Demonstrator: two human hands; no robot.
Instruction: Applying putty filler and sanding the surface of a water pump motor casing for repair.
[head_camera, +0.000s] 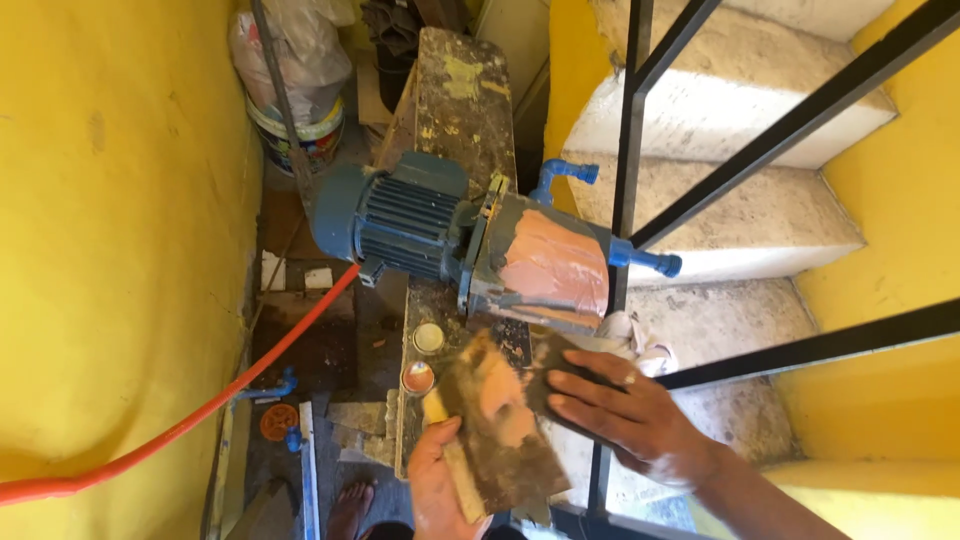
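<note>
L hand (437, 487) grips a filler-smeared flat board (500, 440) by its lower edge, below the pump (480, 245); R hand (620, 410), fingers spread, presses sandpaper (550, 385). Board looks stiff, light; best held at the clean edge.

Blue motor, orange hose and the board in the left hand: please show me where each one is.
blue motor (400, 215), head view, on its ribbed housing.
orange hose (215, 400), head view, on its middle stretch beside the yellow wall.
board (505, 440), head view, on its smeared flat face above the left hand (440, 490).
</note>
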